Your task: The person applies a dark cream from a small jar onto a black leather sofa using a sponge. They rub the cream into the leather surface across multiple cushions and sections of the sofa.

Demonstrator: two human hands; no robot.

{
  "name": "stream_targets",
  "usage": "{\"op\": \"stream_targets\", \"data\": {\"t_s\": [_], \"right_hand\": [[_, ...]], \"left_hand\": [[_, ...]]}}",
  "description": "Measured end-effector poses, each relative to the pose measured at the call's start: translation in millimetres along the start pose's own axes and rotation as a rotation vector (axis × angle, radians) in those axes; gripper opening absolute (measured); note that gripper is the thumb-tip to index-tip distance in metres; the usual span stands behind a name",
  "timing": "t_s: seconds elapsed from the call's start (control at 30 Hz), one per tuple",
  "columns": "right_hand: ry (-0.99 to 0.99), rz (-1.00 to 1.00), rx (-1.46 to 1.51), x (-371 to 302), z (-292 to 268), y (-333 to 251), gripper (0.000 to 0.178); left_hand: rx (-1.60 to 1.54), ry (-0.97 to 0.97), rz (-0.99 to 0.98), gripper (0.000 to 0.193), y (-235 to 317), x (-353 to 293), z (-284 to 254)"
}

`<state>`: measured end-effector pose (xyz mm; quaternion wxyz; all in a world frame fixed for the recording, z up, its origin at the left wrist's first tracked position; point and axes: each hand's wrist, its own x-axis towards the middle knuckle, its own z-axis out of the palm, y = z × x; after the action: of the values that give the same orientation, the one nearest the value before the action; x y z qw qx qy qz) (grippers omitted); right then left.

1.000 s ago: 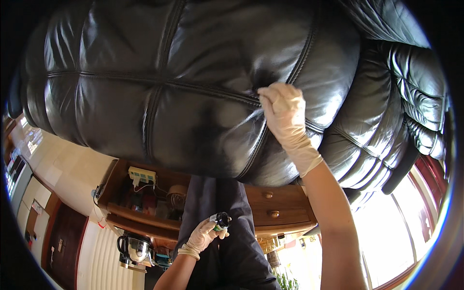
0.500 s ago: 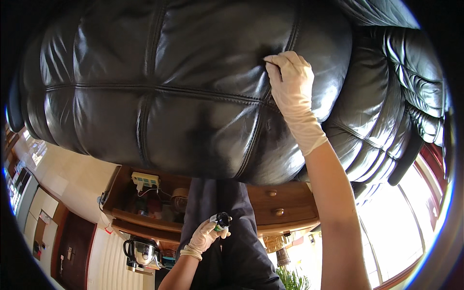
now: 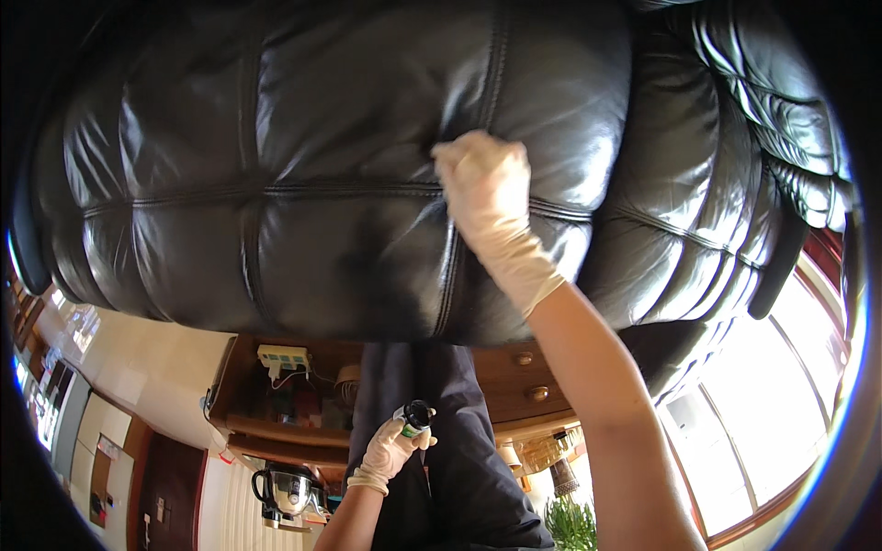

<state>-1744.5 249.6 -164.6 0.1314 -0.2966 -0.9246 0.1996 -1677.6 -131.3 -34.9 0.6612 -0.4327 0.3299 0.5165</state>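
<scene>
My right hand (image 3: 487,179), in a whitish glove, presses on the black leather sofa cushion (image 3: 340,110) near a stitched seam crossing. Its fingers are curled together and slightly blurred; whatever they may grip is hidden. Low in front of my legs, my left hand (image 3: 390,450), gloved too, is closed around a small jar (image 3: 416,419) with a black rim, a dark mouth and a white and green label. A darker patch shows on the leather below and left of my right hand.
Another black leather section (image 3: 680,193) adjoins at the right. Behind my legs stands a brown wooden cabinet (image 3: 505,409) with drawers, with a power strip (image 3: 284,356) on its open shelf. A kettle-like appliance (image 3: 285,493) and a green plant (image 3: 571,523) show low down.
My right hand has moved left and a little nearer over the leather, its fingers still curled. My left hand keeps hold of the jar. The view has shifted slightly.
</scene>
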Motion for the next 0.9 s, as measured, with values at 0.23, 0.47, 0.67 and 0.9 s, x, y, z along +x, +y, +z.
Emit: {"op": "stream_targets", "data": {"t_s": [0.23,0.47,0.67,0.9], "right_hand": [[0.092,-0.106,0.112,9.5,6.0,-11.9,0.014],[-0.024,-0.077,0.004,-24.8,-9.4,5.7,0.011],[-0.05,-0.069,-0.033,-6.9,2.4,-8.4,0.013],[0.016,0.155,0.123,-48.8,-44.0,-4.2,0.009]], "left_hand": [[0.028,-0.05,-0.005,0.063,-2.5,1.0,-9.8],[0.047,0.023,0.02,0.063,0.0,-0.3,-3.1],[-0.006,0.096,0.007,0.058,3.2,-0.1,-1.8],[0.002,0.11,0.049,0.057,2.3,-1.0,-6.8]]}}
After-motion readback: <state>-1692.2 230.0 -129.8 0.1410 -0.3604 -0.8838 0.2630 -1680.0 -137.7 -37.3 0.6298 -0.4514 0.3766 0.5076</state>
